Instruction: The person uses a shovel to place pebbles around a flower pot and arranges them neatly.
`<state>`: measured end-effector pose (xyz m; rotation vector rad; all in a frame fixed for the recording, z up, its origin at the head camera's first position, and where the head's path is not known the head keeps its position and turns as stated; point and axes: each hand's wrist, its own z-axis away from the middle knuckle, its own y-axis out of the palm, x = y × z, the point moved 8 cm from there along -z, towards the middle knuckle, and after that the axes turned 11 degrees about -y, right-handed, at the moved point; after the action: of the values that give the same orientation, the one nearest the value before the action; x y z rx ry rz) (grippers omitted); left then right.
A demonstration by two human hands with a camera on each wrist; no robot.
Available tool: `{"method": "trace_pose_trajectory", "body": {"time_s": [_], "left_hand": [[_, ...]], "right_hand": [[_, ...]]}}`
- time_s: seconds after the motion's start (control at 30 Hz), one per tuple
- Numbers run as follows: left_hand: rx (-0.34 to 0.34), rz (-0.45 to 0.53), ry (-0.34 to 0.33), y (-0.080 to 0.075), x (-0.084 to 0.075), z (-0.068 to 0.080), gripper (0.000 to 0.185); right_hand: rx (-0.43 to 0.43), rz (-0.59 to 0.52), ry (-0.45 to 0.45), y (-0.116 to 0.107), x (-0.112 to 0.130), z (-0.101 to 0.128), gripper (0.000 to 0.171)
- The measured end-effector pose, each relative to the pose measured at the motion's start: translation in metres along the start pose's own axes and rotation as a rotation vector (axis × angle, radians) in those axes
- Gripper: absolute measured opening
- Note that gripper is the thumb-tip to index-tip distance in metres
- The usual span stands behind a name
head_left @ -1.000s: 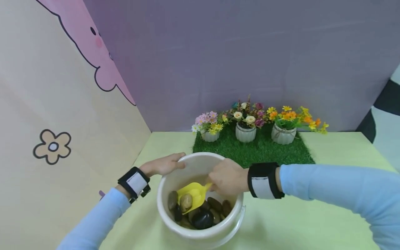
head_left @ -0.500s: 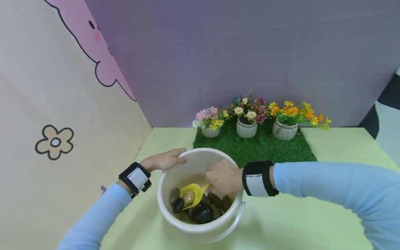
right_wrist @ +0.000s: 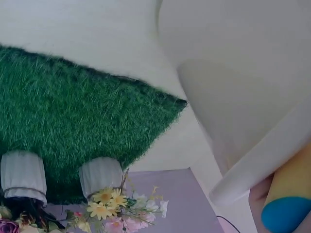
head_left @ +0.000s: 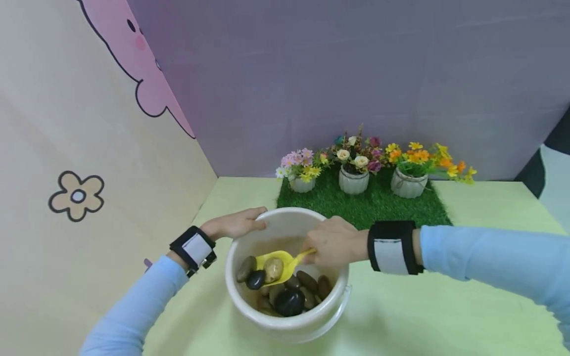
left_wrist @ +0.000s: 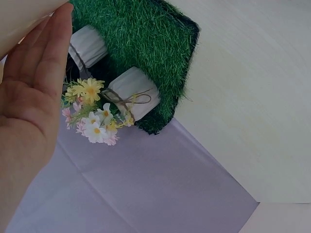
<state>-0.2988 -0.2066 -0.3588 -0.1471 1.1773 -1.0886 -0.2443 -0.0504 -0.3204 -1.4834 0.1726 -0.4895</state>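
A white bucket point(head_left: 249, 306) stands on the pale green table, holding several smooth stones point(head_left: 289, 300). My right hand point(head_left: 331, 243) grips the handle of a yellow scoop point(head_left: 281, 263) above the stones. A tan stone point(head_left: 273, 269) lies in the scoop's bowl, and a black stone point(head_left: 256, 279) sits at its lower edge. My left hand point(head_left: 236, 225) rests against the bucket's far left rim with its fingers straight point(left_wrist: 46, 63). In the right wrist view the bucket wall point(right_wrist: 243, 73) fills the upper right, and the scoop's yellow handle with a blue end point(right_wrist: 286, 208) shows at the bottom right.
A green grass mat point(head_left: 365, 205) lies behind the bucket with three small white pots of flowers point(head_left: 354, 179). A purple wall stands behind it, and a cream panel with a flower drawing point(head_left: 76, 195) closes the left side. Bare table point(head_left: 445, 306) stretches to the right.
The scoop has lifted slightly out of the stones with the tan stone in it, and my right hand has drawn back to the right. My left hand stayed on the rim.
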Motion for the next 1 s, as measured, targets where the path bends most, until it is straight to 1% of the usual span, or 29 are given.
{"method": "trace_pose_trajectory", "body": {"time_s": [0.17,0.33,0.43,0.5,0.7,0.77,0.9,1.0], "left_hand": [[0.010,0.000,0.011,0.000,-0.002,0.000,0.025],[0.021,-0.006,0.033,0.000,-0.007,-0.001,0.027],[0.026,-0.005,0.036,0.000,-0.008,-0.001,0.028],[0.028,-0.005,0.034,0.000,-0.008,-0.001,0.028],[0.014,-0.012,0.004,-0.001,-0.004,0.000,0.028],[0.006,-0.020,0.002,-0.002,-0.003,0.000,0.028],[0.005,-0.020,0.002,-0.002,-0.001,0.001,0.027],[0.008,-0.013,0.003,-0.001,-0.001,0.001,0.026]], "right_hand": [[0.012,0.005,-0.031,0.000,0.002,0.004,0.015],[0.028,-0.004,-0.005,-0.005,0.000,0.010,0.018],[0.020,0.009,0.012,-0.011,-0.002,0.015,0.022],[0.009,0.004,0.022,-0.016,-0.004,0.019,0.023],[-0.048,-0.043,0.087,-0.029,-0.016,0.034,0.025],[-0.064,-0.044,0.097,-0.031,-0.020,0.039,0.025],[-0.082,-0.085,0.108,-0.029,-0.028,0.049,0.026],[-0.116,-0.107,0.110,-0.032,-0.032,0.056,0.027]]}}
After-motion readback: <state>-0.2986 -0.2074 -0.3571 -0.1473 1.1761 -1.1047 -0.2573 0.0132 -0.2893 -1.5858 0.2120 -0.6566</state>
